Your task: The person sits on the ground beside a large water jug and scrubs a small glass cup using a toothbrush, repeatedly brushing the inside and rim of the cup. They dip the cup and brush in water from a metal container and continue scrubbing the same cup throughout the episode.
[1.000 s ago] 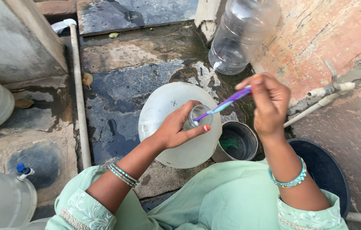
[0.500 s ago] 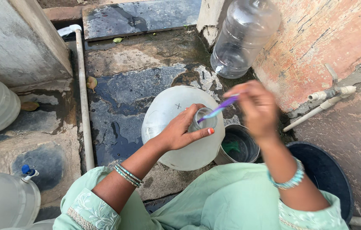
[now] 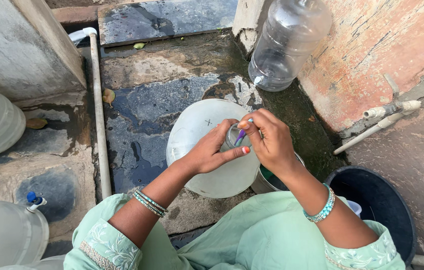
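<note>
The left hand [image 3: 212,150] wraps around the neck of a big translucent water jug [image 3: 207,150], steadying its mouth upward just below the right hand. The right hand [image 3: 272,145] pinches a purple-handled brush [image 3: 241,135] and pokes it down into the opening, so the bristles reach inside. A small metal pot [image 3: 272,180] sits just beneath the right wrist

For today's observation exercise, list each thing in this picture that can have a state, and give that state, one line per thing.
Left hand: grips the neck of the big jar.
Right hand: pinches the purple brush.
Purple brush: pushed down into the jar's mouth.
Big translucent jar: uncapped, tilted toward the person.
Clear bottle: leaning on the wall, uncapped.
Small steel pot: upright, green inside.
Black tub: open.
Stone floor: wet in patches.
</note>
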{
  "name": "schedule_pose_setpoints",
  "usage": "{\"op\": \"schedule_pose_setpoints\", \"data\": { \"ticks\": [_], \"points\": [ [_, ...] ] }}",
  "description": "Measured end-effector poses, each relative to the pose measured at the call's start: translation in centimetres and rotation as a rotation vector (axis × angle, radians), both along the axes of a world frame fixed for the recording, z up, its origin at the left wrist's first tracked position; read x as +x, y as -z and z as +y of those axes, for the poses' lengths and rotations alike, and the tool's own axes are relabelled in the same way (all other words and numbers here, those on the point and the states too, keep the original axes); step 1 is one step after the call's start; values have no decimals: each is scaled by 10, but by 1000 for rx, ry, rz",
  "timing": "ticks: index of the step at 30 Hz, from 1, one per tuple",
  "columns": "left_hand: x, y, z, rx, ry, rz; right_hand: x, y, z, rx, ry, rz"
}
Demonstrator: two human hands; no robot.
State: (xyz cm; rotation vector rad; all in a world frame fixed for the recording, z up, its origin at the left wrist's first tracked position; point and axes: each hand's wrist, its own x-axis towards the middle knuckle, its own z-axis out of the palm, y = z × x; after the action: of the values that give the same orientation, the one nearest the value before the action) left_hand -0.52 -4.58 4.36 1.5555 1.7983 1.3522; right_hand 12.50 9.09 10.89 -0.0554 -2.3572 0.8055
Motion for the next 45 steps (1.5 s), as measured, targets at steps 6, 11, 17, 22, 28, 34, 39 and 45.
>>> {"op": "schedule_pose_setpoints", "data": {
  "ticks": [6, 11, 17, 22, 28, 34, 39, 45],
  "points": [
    [-5, 0, -3, -46, -18, 1, 26, -25, -5, -161, 29, 46],
    [-12, 5, -4, -50, -7, 2, 19, -18, -17, -135, -16, -16],
    [-17, 13, -2, 18, 17, 3, -1, 6, -27, 105, -87, -24],
    [-13, 9, -4, 34, 15, 7, -4, 0, -24, -235, -3, -107],
    [-9, 0, -11, 55, 9, 52, 14, -5, -35, -317, 26, 132],
    [-12, -8, -15, 91, 53, -1, 22, -15, -59, -216, 53, 79],
    [-13, -11, -12, 120, 61, 12, 1, -19, -51, -51, 138, 1],
    [-19, 2, -14, 157, 66, 0, -22, 2, -45, 36, 127, -19]
  ]
}}
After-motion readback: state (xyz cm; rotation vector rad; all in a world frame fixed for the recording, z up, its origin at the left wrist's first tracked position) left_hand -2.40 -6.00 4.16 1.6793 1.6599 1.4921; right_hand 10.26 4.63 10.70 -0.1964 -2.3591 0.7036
